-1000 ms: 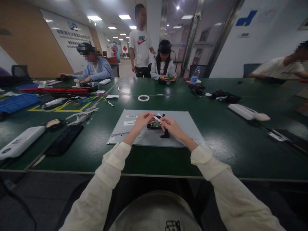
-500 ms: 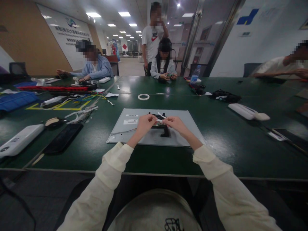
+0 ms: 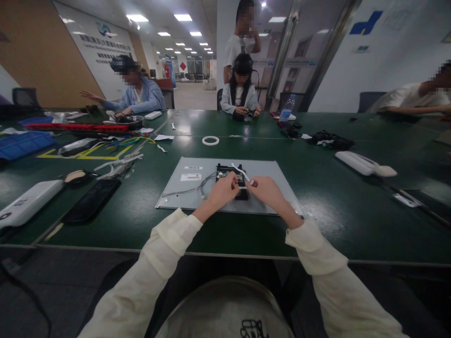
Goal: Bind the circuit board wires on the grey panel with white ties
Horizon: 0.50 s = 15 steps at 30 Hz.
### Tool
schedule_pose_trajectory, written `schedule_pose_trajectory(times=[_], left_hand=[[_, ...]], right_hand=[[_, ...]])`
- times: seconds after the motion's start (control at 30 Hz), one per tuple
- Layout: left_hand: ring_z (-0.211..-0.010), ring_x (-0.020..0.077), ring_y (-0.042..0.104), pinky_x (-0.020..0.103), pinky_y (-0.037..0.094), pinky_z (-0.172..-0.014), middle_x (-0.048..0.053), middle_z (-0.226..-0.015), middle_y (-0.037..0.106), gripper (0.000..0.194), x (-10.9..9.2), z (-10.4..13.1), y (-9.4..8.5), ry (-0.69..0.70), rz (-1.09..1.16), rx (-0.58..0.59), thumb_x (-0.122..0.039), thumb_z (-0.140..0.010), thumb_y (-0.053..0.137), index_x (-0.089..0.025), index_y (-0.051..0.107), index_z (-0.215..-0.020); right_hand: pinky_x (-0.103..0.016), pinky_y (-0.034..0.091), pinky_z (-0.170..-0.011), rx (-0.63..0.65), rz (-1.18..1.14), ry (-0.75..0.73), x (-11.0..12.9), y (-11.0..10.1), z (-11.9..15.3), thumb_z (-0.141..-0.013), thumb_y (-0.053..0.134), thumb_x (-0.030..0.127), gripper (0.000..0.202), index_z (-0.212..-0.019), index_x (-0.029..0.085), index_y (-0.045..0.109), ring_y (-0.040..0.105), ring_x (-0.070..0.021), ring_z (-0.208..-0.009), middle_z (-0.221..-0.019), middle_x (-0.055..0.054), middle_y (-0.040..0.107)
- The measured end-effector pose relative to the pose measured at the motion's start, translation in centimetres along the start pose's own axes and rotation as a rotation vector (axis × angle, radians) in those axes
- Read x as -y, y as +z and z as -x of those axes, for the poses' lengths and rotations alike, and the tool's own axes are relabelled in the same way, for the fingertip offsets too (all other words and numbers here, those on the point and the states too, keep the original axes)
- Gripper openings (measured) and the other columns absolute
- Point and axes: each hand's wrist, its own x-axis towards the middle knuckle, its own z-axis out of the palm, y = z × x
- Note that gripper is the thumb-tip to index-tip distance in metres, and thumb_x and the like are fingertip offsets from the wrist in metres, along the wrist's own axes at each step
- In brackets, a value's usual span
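Left hand (image 3: 225, 188) — your fingertips closed, hold unclear | Right hand (image 3: 266, 190) — you're pinching white strip (image 3: 241, 171) | Grey panel (image 3: 190, 188) beneath; white ring (image 3: 210, 137) at its 11 o'clock

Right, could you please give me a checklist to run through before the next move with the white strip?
1. Panel lying flat on the table: ok.
2. White strip held in the right hand: ok, at its near end.
3. Left hand gripping something: cannot tell, its fingertips are too small to read.
4. Cable kept off the panel: not ok, it lies across it beside the left hand.
5. Tape ring clear of the panel: ok, it sits beyond the far edge.
6. Circuit board undamaged: cannot tell, the hands partly cover it.
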Motion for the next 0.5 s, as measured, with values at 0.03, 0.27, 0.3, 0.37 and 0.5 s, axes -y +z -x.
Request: schedule_pose_trajectory(times=[0.03,0.27,0.3,0.37,0.5], left_hand=[[-0.064,0.0139,0.057,0.022,0.039,-0.057,-0.002,-0.066,0.059,0.015,0.08,0.02,0.06,-0.002,0.004,-0.002,-0.016,-0.077,0.048,-0.019,0.049,-0.091],[-0.068,0.0160,0.060,0.024,0.039,-0.057,0.001,-0.073,0.061,0.012,0.10,0.32,0.59,-0.001,-0.131,0.027,-0.019,-0.080,0.047,-0.020,0.048,-0.092],[-0.069,0.0165,0.060,0.024,0.039,-0.057,0.002,-0.075,0.062,0.013,0.03,0.36,0.69,-0.003,-0.162,0.029,-0.020,-0.081,0.046,-0.020,0.048,-0.093],[-0.070,0.0174,0.060,0.025,0.040,-0.058,0.003,-0.077,0.063,0.014,-0.14,0.40,0.86,-0.002,-0.217,0.037,-0.020,-0.082,0.045,-0.020,0.048,-0.095],[-0.071,0.0183,0.061,0.026,0.041,-0.059,0.003,-0.079,0.063,0.015,-0.45,0.36,0.89,-0.014,-0.290,0.067,-0.022,-0.082,0.046,-0.019,0.049,-0.097]], right_hand=[[-0.024,0.028,-0.058,0.004,0.014,0.004,0.06,-0.03,0.14,-0.082,0.048,0.033,0.026,-0.068,0.017,0.063,0.056,-0.0150,-0.068,-0.070,-0.006,0.065],[-0.024,0.028,-0.059,0.057,0.054,-0.003,-0.39,0.21,0.42,-0.085,0.046,0.036,0.029,-0.073,0.017,0.065,0.058,-0.0167,-0.075,-0.078,-0.007,0.067],[-0.024,0.027,-0.058,0.062,0.060,-0.002,-0.43,0.30,0.42,-0.085,0.046,0.036,0.029,-0.074,0.018,0.065,0.058,-0.0168,-0.076,-0.078,-0.006,0.067],[-0.024,0.026,-0.057,0.059,0.084,0.001,-0.42,0.53,0.41,-0.086,0.045,0.036,0.029,-0.076,0.018,0.065,0.058,-0.0170,-0.077,-0.080,-0.006,0.067],[-0.026,0.025,-0.055,0.055,0.174,0.014,-0.27,0.95,0.53,-0.087,0.043,0.037,0.029,-0.079,0.018,0.064,0.058,-0.0177,-0.077,-0.083,-0.006,0.066]])
